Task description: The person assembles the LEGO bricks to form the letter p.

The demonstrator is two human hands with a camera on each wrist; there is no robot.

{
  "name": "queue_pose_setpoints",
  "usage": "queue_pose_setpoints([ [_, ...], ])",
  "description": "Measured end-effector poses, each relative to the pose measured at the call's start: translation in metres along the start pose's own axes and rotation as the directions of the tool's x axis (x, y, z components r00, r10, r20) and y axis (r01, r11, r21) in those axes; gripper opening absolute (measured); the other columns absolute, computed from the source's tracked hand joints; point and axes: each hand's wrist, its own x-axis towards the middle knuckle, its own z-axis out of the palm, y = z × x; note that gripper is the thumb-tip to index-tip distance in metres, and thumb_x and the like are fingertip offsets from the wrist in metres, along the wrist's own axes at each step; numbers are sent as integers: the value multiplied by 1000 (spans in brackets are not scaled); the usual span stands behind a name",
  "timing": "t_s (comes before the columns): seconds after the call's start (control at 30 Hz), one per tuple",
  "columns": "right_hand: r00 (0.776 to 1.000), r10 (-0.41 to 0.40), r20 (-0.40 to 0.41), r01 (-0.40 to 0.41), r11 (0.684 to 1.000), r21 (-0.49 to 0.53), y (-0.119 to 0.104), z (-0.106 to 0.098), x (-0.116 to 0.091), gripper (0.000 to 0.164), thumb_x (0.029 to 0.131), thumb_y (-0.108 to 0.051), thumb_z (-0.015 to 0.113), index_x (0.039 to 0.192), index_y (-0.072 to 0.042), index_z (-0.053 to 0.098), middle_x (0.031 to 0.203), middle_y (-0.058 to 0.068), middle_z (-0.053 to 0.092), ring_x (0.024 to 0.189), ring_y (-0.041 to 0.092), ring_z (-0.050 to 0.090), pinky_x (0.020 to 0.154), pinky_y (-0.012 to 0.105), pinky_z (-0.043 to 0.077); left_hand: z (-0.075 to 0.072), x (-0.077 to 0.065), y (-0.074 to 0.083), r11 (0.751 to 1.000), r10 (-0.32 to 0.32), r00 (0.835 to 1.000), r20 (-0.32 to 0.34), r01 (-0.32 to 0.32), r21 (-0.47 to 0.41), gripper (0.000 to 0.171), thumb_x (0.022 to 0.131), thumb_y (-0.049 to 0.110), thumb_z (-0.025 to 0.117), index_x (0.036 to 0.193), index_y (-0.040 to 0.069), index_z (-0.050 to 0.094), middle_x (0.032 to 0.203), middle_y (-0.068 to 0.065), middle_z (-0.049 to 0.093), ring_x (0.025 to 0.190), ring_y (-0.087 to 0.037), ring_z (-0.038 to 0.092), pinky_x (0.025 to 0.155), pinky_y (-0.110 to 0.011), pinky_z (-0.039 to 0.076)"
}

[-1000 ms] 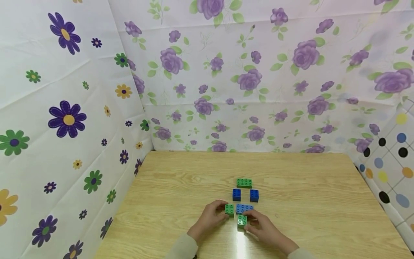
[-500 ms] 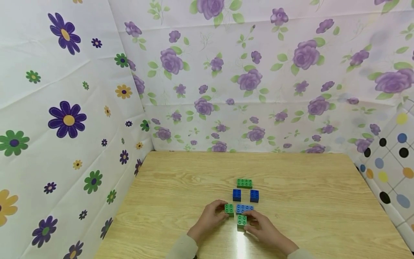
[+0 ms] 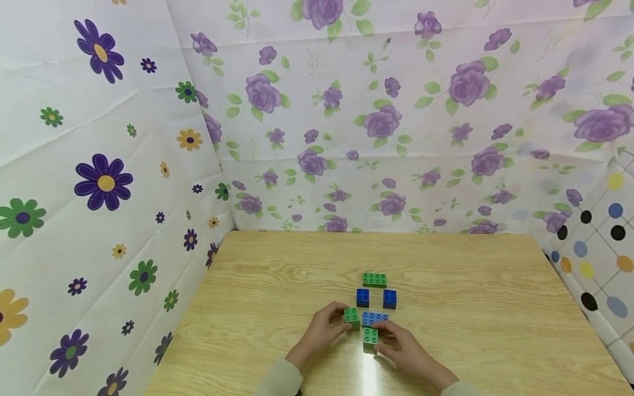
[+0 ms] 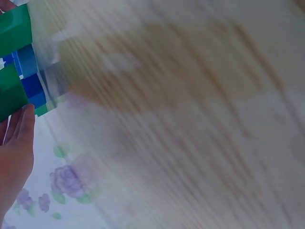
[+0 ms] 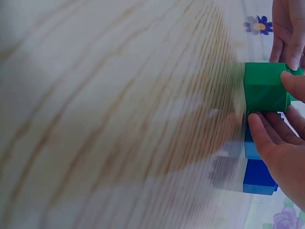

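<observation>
I'm watching a wood table, flowery sheets behind; left hand's pinching one green block, right hand another block (squarish, studs facing up).

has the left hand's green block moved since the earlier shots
Yes: the four-stud green block in the left hand has shifted slightly up the head view, toward the far edge of the table.

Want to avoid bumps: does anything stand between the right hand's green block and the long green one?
Yes: the light blue block stands beyond that green block, directly towards the long green one.
</observation>
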Motion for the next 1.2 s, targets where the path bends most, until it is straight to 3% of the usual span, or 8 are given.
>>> queue_pose_setpoints([
  [0.33, 1000, 18, -12, -18, 1000, 23, -1, 0, -1, 41, 92, -20, 67, 129, -8, 53, 128, 11, 56, 114, 29, 55, 91, 31, 53, 1, -3, 19, 988, 14, 1000, 18, -11, -152, 34, 90, 11, 69, 122, 10, 58, 120, -5, 61, 115, -22, 58, 100, -27, 48],
  [0.43, 1000, 21, -21, -20, 1000, 17, 0, 0, 0, 40, 91, -20, 68, 127, -8, 53, 128, 11, 56, 114, 30, 55, 91, 32, 53, 4, -2, 14, 983, 45, 998, 32, -38, -178, 36, 89, 15, 70, 123, 13, 58, 120, -1, 61, 113, -17, 58, 98, -24, 48],
  [0.57, 999, 23, -32, -22, 1000, 21, 3, 0, 0, 41, 91, -18, 68, 127, -7, 53, 127, 12, 56, 114, 30, 56, 92, 32, 53, 7, -4, 17, 976, 86, 995, 58, -72, -208, 40, 88, 13, 71, 126, 8, 57, 121, -2, 61, 112, -15, 59, 99, -29, 49],
  [0.83, 999, 19, -39, -17, 999, 44, 4, 0, -1, 42, 90, -18, 69, 127, -6, 53, 126, 13, 57, 113, 30, 57, 91, 29, 54, 13, -7, 21, 973, 117, 986, 118, -89, -213, 41, 88, 16, 70, 127, 10, 58, 124, 0, 61, 113, -13, 59, 98, -24, 49],
  [1.2, 999, 21, -46, -18, 998, 54, 3, 0, -3, 42, 90, -21, 69, 125, -6, 53, 125, 13, 58, 112, 29, 58, 90, 29, 54, 15, -7, 16, 976, 147, 977, 152, -119, -180, 41, 89, 12, 69, 128, 5, 58, 129, -4, 59, 116, -14, 58, 98, -26, 49],
])
